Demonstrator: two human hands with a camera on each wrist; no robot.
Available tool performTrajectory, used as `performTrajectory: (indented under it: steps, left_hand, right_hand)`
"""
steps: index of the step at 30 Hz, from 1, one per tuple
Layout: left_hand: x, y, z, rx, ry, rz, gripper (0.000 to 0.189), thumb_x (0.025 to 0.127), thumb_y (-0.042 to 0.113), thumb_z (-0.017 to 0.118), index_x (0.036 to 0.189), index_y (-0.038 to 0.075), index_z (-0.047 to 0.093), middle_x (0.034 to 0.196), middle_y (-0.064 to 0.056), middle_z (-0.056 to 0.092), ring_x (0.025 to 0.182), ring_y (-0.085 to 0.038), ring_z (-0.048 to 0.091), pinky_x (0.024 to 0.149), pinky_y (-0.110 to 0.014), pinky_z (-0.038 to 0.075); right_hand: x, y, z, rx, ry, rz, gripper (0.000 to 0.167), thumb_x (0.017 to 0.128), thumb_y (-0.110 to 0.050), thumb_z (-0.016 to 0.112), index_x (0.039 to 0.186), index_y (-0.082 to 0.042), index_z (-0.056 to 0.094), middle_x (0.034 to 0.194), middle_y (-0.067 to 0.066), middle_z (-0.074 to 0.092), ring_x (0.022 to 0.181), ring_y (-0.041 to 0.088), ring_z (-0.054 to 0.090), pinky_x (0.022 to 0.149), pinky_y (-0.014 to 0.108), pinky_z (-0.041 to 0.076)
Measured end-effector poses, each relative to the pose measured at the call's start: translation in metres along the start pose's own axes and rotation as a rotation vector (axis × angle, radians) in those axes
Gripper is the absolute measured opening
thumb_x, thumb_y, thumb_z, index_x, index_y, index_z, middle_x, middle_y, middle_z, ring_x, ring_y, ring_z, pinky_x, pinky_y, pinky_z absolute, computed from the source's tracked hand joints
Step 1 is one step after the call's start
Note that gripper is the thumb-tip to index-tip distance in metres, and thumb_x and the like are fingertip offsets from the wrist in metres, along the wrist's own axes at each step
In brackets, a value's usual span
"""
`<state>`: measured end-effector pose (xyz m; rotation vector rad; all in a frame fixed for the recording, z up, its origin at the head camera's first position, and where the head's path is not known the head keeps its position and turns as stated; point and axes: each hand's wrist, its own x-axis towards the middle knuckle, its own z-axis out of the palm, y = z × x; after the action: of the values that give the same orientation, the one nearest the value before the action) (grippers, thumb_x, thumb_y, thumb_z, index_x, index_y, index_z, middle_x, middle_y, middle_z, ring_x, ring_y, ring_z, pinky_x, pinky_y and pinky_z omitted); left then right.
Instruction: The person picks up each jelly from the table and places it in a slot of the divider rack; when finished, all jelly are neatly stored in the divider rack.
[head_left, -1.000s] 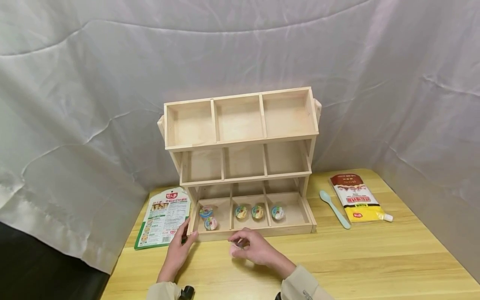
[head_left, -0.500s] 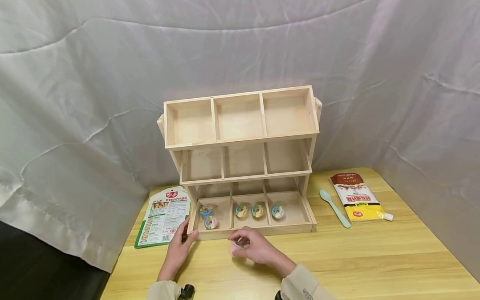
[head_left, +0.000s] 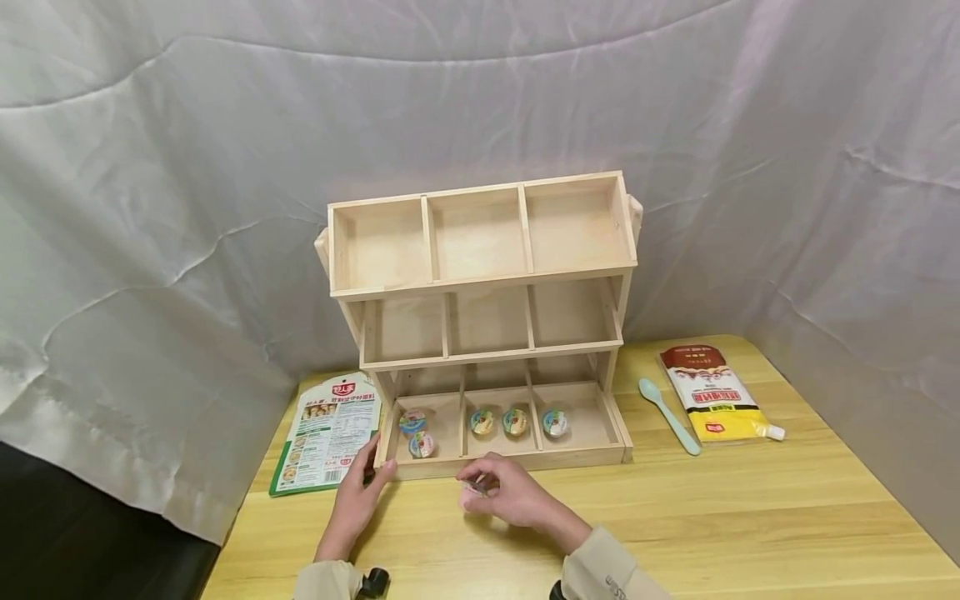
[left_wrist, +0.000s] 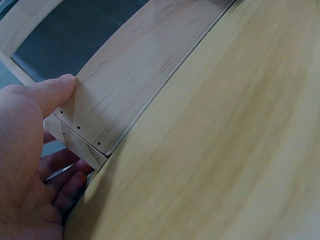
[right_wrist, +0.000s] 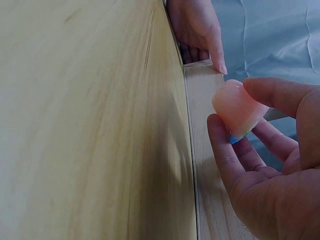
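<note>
My right hand (head_left: 517, 496) pinches a small pink jelly cup (right_wrist: 236, 107) between thumb and fingers, just in front of the wooden rack (head_left: 480, 283). In the right wrist view the cup's rounded base points up and its colourful lid faces down. The left hand (head_left: 358, 497) grips the front left corner of the rack's bottom tray (left_wrist: 130, 75), thumb on the front board and fingers round the side. Several jelly cups lie in that tray: a blue-lidded cup (head_left: 412, 422) and a pink one (head_left: 422, 445) at left, two yellowish cups (head_left: 482, 422) in the middle, a white-lidded cup (head_left: 555, 424) at right.
A white and green seasoning packet (head_left: 330, 437) lies beside the rack's left side. To its right are a pale green spoon (head_left: 670, 418) and a brown, white and yellow spouted pouch (head_left: 716, 396). Grey curtain (head_left: 480, 108) hangs round the wooden table (head_left: 750, 517).
</note>
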<state>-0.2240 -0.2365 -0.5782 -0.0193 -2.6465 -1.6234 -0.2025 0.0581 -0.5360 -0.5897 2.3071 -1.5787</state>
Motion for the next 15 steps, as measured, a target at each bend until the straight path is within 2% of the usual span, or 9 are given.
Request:
performTrajectory:
  steps: [2, 15]
  left_hand:
    - [0.0028, -0.0066, -0.0005, -0.003, -0.002, 0.002, 0.072, 0.104, 0.044, 0.061, 0.165, 0.021, 0.030, 0.163, -0.019, 0.039, 0.144, -0.038, 0.046, 0.114, -0.057, 0.040]
    - [0.0054, -0.0099, 0.0006, -0.012, 0.000, -0.003, 0.072, 0.104, 0.043, 0.061, 0.165, 0.019, 0.029, 0.163, -0.020, 0.039, 0.145, -0.039, 0.044, 0.116, -0.057, 0.038]
  right_hand:
    - [0.0001, -0.0001, 0.0002, -0.004, 0.003, 0.000, 0.037, 0.087, -0.010, 0.082, 0.122, -0.007, 0.071, 0.114, 0.000, 0.063, 0.102, 0.018, 0.061, 0.087, 0.023, 0.054]
    - [-0.0053, -0.0004, 0.0019, 0.017, -0.009, -0.002, 0.039, 0.089, -0.012, 0.081, 0.125, -0.008, 0.069, 0.123, 0.003, 0.062, 0.106, 0.022, 0.060, 0.094, 0.037, 0.057]
